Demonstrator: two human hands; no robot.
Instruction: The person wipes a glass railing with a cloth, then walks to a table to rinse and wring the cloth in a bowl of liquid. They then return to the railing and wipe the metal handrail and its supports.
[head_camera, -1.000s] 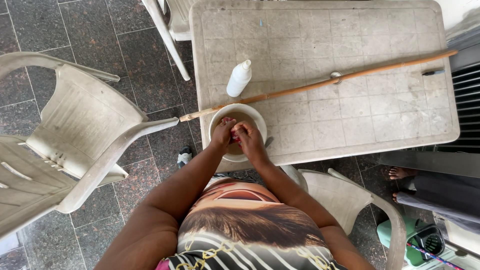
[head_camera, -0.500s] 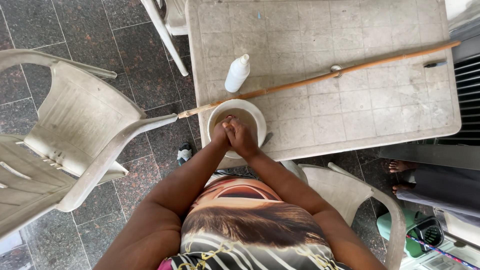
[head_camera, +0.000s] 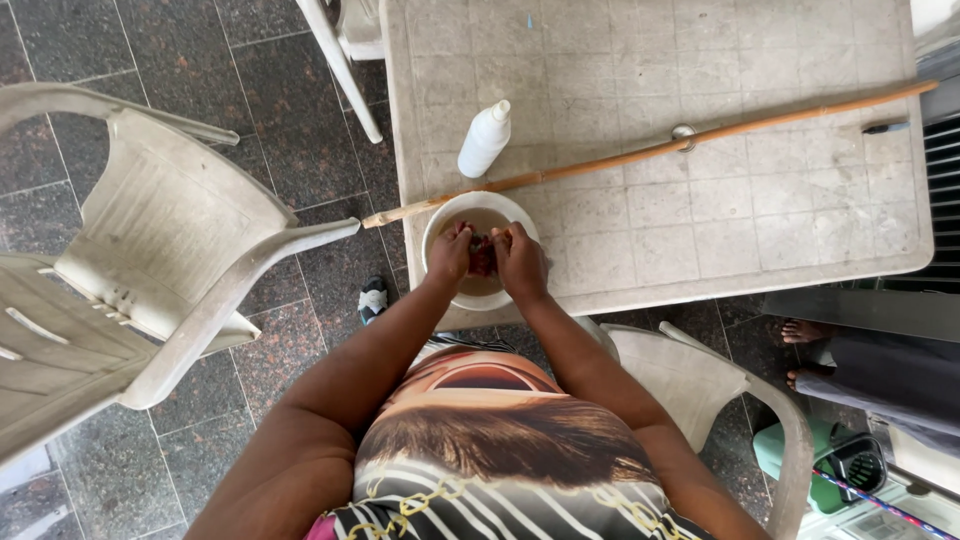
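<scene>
Reddish pulp (head_camera: 482, 254), dark, wet and lumpy, is seen pinched between two hands over a round white bowl (head_camera: 440, 222) of cloudy brown liquid. Its exact make-up cannot be told from the head view. The lump is held just above or at the liquid's surface, directly between the fingertips of both hands, touching them on either side. The left hand (head_camera: 449, 253) is curled with its fingers (head_camera: 459, 233) closed on the left edge of the pulp; the right hand (head_camera: 520, 262) is likewise bent, its fingers (head_camera: 505, 237) clamped on the right edge. The two sets of fingers are kept slightly apart, with only the pulp between them. The bowl is set at the near edge of a worn, pale plastic table (head_camera: 700, 200) moulded in a tile pattern, beneath both hands. Just beyond the fingers a long wooden stick (head_camera: 650, 152) is laid slantwise across the table, its near end passing close behind the bowl's rim. A white squeeze bottle (head_camera: 484, 140) is stood past the stick, beyond the left fingers. A pale plastic chair (head_camera: 150, 260) is placed well to the left of the hands on a dark speckled floor (head_camera: 290, 150). Another person's bare feet (head_camera: 800, 345) are seen far to the right.
</scene>
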